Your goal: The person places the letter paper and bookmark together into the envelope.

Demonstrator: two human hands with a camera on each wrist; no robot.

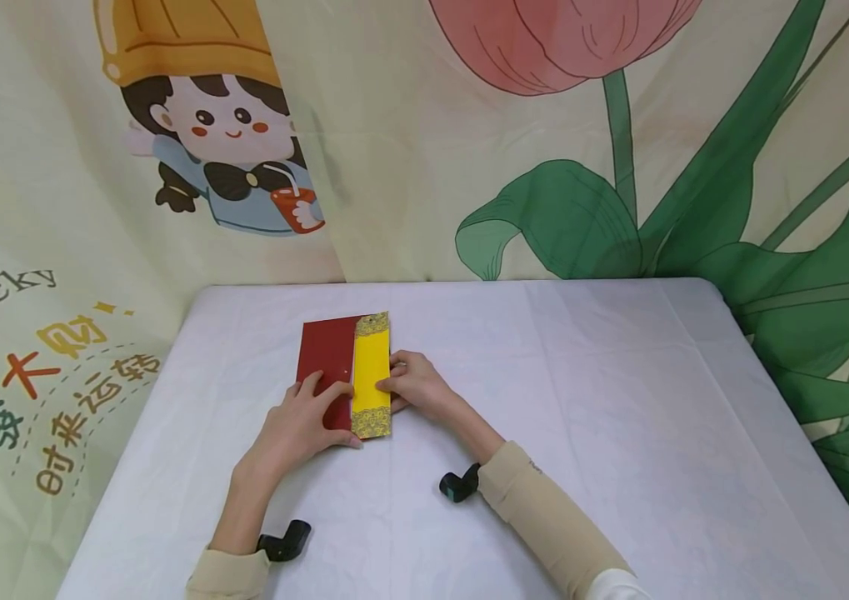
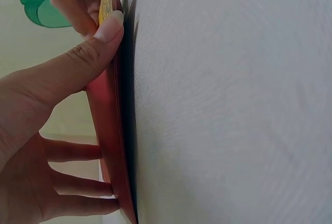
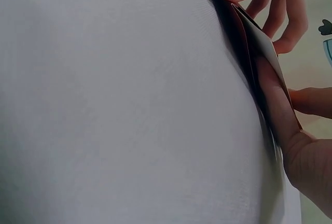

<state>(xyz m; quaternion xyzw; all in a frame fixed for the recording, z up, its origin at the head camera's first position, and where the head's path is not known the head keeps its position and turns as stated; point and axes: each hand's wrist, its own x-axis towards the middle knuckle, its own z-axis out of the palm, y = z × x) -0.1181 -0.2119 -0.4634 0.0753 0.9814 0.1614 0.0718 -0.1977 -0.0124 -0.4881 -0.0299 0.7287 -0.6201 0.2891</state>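
Note:
A red card folder (image 1: 327,346) lies on the white table, a yellow flap (image 1: 372,358) with patterned gold ends along its right side. My left hand (image 1: 297,425) presses on the folder, fingers spread over the red face, thumb at the near edge beside the flap. In the left wrist view the folder (image 2: 111,115) is edge-on, with the fingertips on its face. My right hand (image 1: 424,387) pinches the flap's right edge. The right wrist view shows one digit inside the gap under the flap (image 3: 264,40) and another on its outer side. The flap's lifted underside looks pale.
The white-covered table (image 1: 619,433) extends around the folder, more widely to the right. A printed cloth backdrop (image 1: 394,167) hangs behind the table's far edge. Black wrist cameras sit at the left cuff (image 1: 229,575) and the right cuff (image 1: 506,479).

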